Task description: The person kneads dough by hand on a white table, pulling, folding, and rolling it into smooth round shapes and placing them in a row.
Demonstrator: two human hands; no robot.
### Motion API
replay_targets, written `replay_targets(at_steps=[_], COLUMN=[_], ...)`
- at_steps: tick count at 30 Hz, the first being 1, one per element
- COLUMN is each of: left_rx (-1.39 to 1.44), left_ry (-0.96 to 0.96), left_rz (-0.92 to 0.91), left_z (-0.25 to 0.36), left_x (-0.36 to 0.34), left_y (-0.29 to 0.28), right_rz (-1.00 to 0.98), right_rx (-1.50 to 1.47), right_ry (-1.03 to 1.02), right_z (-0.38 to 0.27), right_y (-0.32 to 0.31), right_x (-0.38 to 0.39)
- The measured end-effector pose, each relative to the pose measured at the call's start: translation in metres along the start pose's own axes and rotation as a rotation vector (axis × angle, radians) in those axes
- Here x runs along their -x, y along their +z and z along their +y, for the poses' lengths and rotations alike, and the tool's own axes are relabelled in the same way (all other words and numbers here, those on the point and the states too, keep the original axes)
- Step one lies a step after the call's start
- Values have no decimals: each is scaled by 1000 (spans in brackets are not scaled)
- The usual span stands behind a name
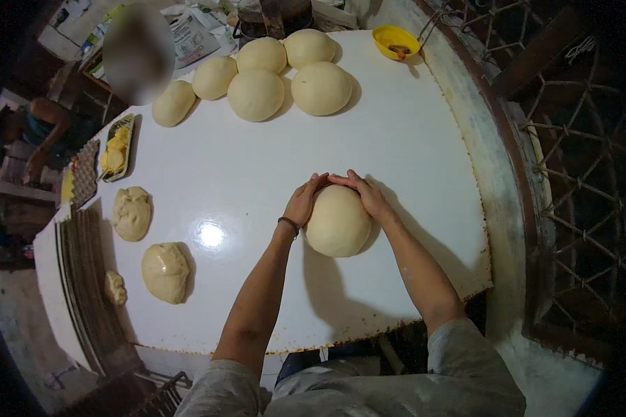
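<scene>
A large, smooth, pale dough ball (pixel 338 221) rests on the white tabletop in front of me. My left hand (pixel 306 200) cups its left and far side, with a dark band around the wrist. On the other side my right hand (pixel 370 197) curves around the dough, its fingertips nearly meeting those of the left at the far edge. Both palms press against the dough, and the fingers are partly hidden behind it. To the left lie two rougher dough lumps, a nearer one (pixel 165 272) and a farther one (pixel 131 213), plus a small dough scrap (pixel 115 287).
Several rounded dough balls (pixel 256 94) stand along the far side of the white table (pixel 396 139). A yellow bowl (pixel 395 43) sits at the far right corner. At the left edge are a tray of yellow pieces (pixel 117 149) and stacked boards (pixel 90 285). Another person (pixel 45 132) is beyond, left.
</scene>
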State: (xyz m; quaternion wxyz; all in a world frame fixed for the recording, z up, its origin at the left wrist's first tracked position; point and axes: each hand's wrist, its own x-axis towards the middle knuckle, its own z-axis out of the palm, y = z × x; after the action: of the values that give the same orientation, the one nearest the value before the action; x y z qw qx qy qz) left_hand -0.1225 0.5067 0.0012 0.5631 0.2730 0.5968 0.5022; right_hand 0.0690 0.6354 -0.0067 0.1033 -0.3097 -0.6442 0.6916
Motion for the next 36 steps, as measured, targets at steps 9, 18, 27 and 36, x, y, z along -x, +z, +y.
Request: replay_targets(at_steps=[9, 18, 27, 36], left_rx=[-442, -665, -463, 735], left_ry=[275, 503, 366, 170], left_rz=[100, -94, 78, 47], left_z=[-62, -105, -89, -82], left_x=[122, 333, 199, 171], left_y=[8, 1, -10, 67], right_rz=[124, 137, 361, 159], right_rx=[302, 914, 259, -736], right_ry=[43, -43, 44, -109], right_z=[22, -10, 12, 58], right_y=[64, 244, 120, 106], right_x=[87, 288, 178, 123])
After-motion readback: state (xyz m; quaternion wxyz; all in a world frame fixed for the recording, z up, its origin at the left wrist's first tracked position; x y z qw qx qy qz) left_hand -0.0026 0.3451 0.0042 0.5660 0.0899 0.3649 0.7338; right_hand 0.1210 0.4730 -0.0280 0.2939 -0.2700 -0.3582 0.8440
